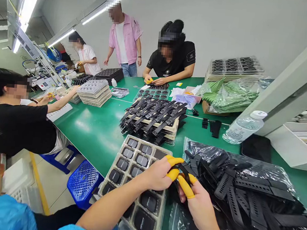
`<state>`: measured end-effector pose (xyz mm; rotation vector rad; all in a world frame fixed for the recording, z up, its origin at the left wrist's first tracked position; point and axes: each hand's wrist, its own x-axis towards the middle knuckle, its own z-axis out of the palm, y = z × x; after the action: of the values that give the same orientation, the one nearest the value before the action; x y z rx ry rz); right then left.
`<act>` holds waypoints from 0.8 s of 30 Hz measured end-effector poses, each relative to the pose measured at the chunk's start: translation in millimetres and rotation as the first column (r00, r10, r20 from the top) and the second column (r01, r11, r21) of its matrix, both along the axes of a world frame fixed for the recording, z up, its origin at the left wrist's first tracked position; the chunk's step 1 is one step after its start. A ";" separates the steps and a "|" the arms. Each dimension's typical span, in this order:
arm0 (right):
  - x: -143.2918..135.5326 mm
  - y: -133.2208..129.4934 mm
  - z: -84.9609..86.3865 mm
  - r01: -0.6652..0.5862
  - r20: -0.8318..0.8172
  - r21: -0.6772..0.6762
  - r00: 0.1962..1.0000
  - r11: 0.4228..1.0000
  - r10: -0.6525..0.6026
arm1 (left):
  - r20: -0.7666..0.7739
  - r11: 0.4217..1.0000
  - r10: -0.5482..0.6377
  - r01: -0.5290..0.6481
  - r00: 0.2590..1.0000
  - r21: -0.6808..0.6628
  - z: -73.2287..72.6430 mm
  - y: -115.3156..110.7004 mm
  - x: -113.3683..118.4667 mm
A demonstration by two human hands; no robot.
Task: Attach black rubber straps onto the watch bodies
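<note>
My left hand [165, 171], with yellow finger covers, is closed on a black strap piece [183, 171] above the right edge of a compartment tray [161, 215]. My right hand [192, 190], also in yellow finger covers, pinches the same piece from the right. The fingers partly hide it, so its shape is unclear. Square black watch-like units sit in the tray's compartments below my forearm. Right of my hands, many loose black straps [253, 193] lie on clear plastic bags.
Beyond the tray stands a stack of trays with strapped watches [153, 116]. A water bottle [245, 127], bagged green strips [229, 94] and a white bin [294, 144] are at the right. Several people are around the green table [94, 124]; a blue stool [84, 182] stands left.
</note>
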<state>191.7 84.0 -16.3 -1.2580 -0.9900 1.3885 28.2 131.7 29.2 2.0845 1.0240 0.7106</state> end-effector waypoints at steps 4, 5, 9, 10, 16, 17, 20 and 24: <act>-1.0 -0.2 2.8 0.002 -0.010 -0.003 1.000 1.000 -0.002 | 0.038 1.000 0.007 -0.007 0.999 -0.015 1.7 -1.1 -0.3; -1.1 -0.5 2.9 -0.001 -0.012 -0.002 1.000 1.000 0.001 | 0.051 1.000 0.011 -0.011 0.999 -0.015 1.3 -1.2 -0.3; -1.5 -0.8 1.0 -0.011 -0.039 0.010 0.999 1.000 0.011 | 0.115 0.999 0.042 -0.042 0.992 -0.008 -0.5 0.7 0.8; -1.9 -0.4 0.6 -0.007 -0.049 0.013 0.999 1.000 0.008 | 0.145 0.998 0.060 -0.058 0.988 -0.017 0.4 1.6 1.0; -8.8 4.1 5.4 0.037 -0.052 0.067 0.998 0.997 -0.033 | 0.120 0.996 0.076 -0.071 0.990 -0.048 31.8 11.0 -11.9; -9.5 5.7 6.5 0.036 -0.042 0.081 0.999 0.996 -0.033 | 0.050 0.997 0.068 -0.067 0.996 -0.025 40.5 15.9 -17.3; -9.0 11.9 6.7 0.032 0.019 0.109 0.999 0.993 -0.034 | -0.265 0.998 0.020 -0.005 0.964 0.056 64.6 41.9 -35.0; -7.7 17.8 1.6 -0.001 0.029 0.088 1.000 0.996 -0.002 | -0.668 0.976 -0.066 0.188 0.742 0.112 78.1 85.8 -50.7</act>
<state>184.0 101.8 -14.7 -1.2160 -1.0599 1.3150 -22.5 217.5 107.4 2.6125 1.1933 -0.0544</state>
